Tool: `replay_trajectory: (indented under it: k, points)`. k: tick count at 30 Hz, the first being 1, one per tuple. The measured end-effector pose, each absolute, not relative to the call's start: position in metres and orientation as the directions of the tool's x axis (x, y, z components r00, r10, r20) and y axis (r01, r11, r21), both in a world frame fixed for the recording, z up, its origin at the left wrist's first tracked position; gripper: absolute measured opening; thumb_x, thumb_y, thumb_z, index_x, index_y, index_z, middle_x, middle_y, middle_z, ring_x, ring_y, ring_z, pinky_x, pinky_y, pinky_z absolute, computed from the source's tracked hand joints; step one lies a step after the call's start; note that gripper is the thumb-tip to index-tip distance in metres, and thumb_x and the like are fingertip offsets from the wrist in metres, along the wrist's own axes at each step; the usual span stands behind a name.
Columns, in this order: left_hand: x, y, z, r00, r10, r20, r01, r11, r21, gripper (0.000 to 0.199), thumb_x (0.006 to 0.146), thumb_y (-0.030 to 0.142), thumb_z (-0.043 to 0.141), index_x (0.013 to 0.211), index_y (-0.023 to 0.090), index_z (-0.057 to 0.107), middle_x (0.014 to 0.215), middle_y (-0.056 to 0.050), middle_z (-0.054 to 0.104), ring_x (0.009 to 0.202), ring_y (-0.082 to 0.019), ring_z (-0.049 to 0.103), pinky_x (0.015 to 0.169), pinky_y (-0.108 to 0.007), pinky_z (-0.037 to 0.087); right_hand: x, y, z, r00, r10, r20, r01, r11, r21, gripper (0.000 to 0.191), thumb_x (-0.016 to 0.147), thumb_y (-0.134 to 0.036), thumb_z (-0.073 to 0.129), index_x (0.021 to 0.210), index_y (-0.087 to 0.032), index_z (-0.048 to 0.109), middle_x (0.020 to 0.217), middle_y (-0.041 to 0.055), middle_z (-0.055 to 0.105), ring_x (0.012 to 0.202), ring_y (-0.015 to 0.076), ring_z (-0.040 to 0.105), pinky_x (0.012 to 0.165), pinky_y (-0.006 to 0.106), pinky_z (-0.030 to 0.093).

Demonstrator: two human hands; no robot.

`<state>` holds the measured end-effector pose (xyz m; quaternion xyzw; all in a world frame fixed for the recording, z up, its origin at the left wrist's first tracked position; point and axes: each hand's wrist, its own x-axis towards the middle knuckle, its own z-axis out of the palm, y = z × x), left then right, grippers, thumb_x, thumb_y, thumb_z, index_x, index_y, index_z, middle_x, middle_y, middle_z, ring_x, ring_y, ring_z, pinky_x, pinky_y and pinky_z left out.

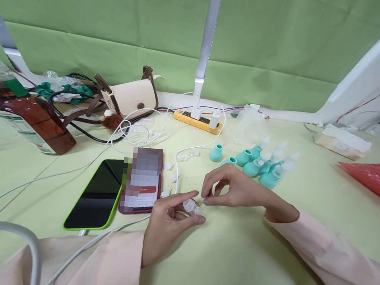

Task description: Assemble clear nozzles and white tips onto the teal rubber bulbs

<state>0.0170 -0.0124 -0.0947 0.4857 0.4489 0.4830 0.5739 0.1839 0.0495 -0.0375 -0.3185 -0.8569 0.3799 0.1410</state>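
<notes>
Left fingers (191,222), part-spread, hold a translucent piece (191,206); right fingers (217,200) pinch, seemingly, a tiny pale bit (202,199).

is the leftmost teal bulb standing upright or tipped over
Upright: the leftmost teal bulb rests on the table with its open mouth facing up.

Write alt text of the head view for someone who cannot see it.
A person's left hand holds a small translucent plastic part over a pale green table; the right hand pinches beside it. Beyond are teal, bulb-shaped pieces; a green-edged phone and a red-edged phone lie to the left.
</notes>
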Motion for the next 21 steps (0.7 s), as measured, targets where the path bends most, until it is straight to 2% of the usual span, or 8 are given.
replay_trajectory:
  k: [2,6,11,16,21]
  points:
    - [0.0167,-0.0125,-0.0948,0.139,0.986,-0.091,-0.139,0.111,0.984,0.043,0.054,0.015,0.074,0.096,0.013,0.063,0.064,0.002,0.063,0.056,-0.010,0.056,0.054,-0.020,0.048,0.1844,0.0472,-0.0337,-0.757,0.653,0.006,0.330,0.390,-0.860,0.012,0.066,-0.021,0.063,0.073,-0.011,0.064,0.073,0.0039,0.064,0.066,0.0112,0.059,0.058,0.021,0.050]
    - [0.0170,-0.0125,-0.0960,0.175,0.980,-0.094,-0.229,0.133,0.964,0.043,0.053,0.012,0.075,0.089,0.016,0.053,0.057,0.006,0.061,0.052,-0.009,0.057,0.053,-0.019,0.047,0.1830,0.0461,-0.0392,-0.766,0.643,0.005,0.259,0.316,-0.913,0.014,0.060,-0.020,0.069,0.071,-0.011,0.066,0.071,0.0034,0.064,0.061,0.0107,0.059,0.058,0.022,0.051]
    - [0.0184,-0.0117,-0.0964,0.195,0.978,-0.071,-0.286,0.126,0.950,0.038,0.056,0.008,0.072,0.070,0.019,0.039,0.049,0.012,0.054,0.046,-0.007,0.057,0.048,-0.017,0.047,0.1815,0.0435,-0.0419,-0.802,0.596,0.035,0.252,0.392,-0.885,0.013,0.062,-0.019,0.067,0.073,-0.010,0.066,0.072,0.0040,0.063,0.062,0.0099,0.059,0.059,0.021,0.051]
    - [0.0177,-0.0100,-0.0974,0.187,0.980,-0.071,-0.260,0.119,0.958,0.036,0.056,0.009,0.072,0.071,0.018,0.041,0.050,0.012,0.050,0.047,-0.008,0.059,0.049,-0.018,0.048,0.1812,0.0408,-0.0380,-0.818,0.568,0.085,0.259,0.497,-0.828,0.009,0.068,-0.015,0.060,0.073,-0.011,0.066,0.072,0.0039,0.063,0.061,0.0083,0.058,0.059,0.020,0.051]
    - [0.0172,-0.0110,-0.0969,0.201,0.979,-0.038,-0.229,0.085,0.970,0.033,0.063,0.010,0.068,0.079,0.019,0.040,0.064,0.006,0.057,0.056,-0.009,0.060,0.052,-0.018,0.045,0.1831,0.0428,-0.0392,-0.783,0.617,0.075,0.304,0.485,-0.820,0.011,0.066,-0.016,0.063,0.075,-0.011,0.065,0.071,0.0030,0.063,0.062,0.0087,0.058,0.060,0.021,0.052]
